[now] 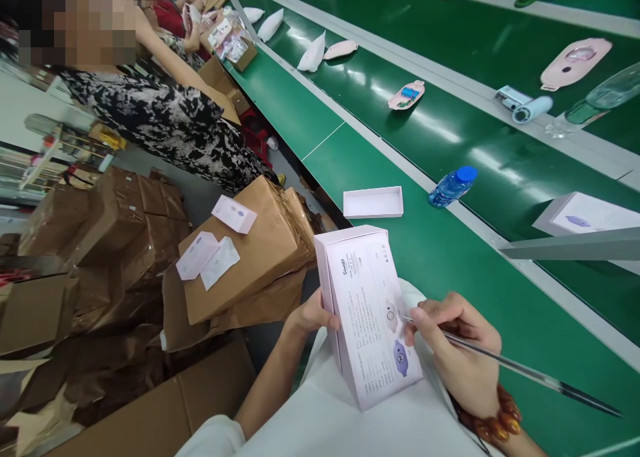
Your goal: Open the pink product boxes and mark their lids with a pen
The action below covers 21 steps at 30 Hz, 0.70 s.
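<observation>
A white printed packaging box (367, 310), with text and pictures of a pink and a purple device on its face, is tilted up in front of my body. My left hand (313, 313) is closed on the box's left edge, thumb on the side and the other fingers hidden behind. My right hand (463, 347) pinches a slim pen (525, 371) with a clear barrel and dark rear end. The pen's tip is at the box face, beside the pink device picture; whether it touches I cannot tell. An open shallow white box part (373, 204) lies on the green table beyond.
A blue-capped bottle (453, 187) stands on the green worktable (325, 140). Pink device shells (576, 63) and white pouches lie on the belt. A metal bar (575, 245) juts in at right. Brown cartons (240, 250) with white boxes stand at left, near a person in patterned clothes (150, 120).
</observation>
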Motion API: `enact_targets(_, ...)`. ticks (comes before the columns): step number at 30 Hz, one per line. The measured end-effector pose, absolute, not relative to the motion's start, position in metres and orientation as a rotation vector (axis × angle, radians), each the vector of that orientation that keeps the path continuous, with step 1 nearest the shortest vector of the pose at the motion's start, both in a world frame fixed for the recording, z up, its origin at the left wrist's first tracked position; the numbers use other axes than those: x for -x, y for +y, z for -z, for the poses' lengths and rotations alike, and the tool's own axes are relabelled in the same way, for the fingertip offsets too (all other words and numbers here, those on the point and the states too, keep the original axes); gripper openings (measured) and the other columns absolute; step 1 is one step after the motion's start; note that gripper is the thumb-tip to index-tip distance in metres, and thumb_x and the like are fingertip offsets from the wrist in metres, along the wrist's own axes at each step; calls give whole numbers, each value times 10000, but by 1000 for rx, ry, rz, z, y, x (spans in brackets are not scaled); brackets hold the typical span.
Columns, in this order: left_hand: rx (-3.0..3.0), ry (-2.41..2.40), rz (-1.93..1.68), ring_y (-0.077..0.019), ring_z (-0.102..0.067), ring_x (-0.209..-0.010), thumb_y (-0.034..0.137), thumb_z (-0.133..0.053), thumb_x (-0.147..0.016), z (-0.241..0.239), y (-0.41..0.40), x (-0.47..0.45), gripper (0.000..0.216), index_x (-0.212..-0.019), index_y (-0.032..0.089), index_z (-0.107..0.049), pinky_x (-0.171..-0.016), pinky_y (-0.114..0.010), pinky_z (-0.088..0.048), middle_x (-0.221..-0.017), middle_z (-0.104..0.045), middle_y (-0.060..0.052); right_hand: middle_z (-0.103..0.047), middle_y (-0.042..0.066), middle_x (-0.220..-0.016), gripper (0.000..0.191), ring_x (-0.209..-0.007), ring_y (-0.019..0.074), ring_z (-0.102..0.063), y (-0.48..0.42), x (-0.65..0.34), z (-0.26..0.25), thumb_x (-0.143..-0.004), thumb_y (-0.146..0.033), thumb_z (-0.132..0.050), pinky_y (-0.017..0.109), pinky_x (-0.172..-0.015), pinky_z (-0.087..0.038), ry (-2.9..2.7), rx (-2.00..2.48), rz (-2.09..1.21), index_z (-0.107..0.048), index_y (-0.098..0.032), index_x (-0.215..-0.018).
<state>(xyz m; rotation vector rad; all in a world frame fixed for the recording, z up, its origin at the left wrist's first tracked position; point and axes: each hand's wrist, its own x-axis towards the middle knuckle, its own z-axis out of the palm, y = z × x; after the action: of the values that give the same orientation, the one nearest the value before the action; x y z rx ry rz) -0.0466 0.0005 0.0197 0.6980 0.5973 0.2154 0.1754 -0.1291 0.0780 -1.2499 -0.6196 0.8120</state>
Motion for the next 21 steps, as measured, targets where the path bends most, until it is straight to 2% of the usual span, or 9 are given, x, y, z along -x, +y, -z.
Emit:
enact_targets(5,-699,606,-212,-428,-842,-1264,511,-1168,-484,-17,1,48,991,-1365,196,-842,-1050,-439,-687,-1296,-894,-175,-621,-75,-533,509,-406,136,-640,-129,-173,-77,-1051,-228,-834,278,-493,-529,-724,1319,-636,-519,-239,-651)
enact_targets(11,-718,586,-220,-433,-843,-1265,515,-1162,-500,-16,1,48,992,-1383,202,-834,-1054,-454,-689,-1308,-891,-179,-607,-82,-511,512,-389,109,-571,-119,-173,-84,-1051,-199,-807,272,-467,-505,-799,1304,-600,-514,-245,-634)
enact_targets(21,-702,606,-226,-405,-868,-1195,493,-1170,-489,-20,2,48,917,-1299,191,-864,-989,-407,-701,-1215,-913,-155,-587,-80,-523,490,-412,102,-545,-123,-171,-78,-1048,-153,-786,273,-458,-477,-793,1344,-601,-516,-244,-648)
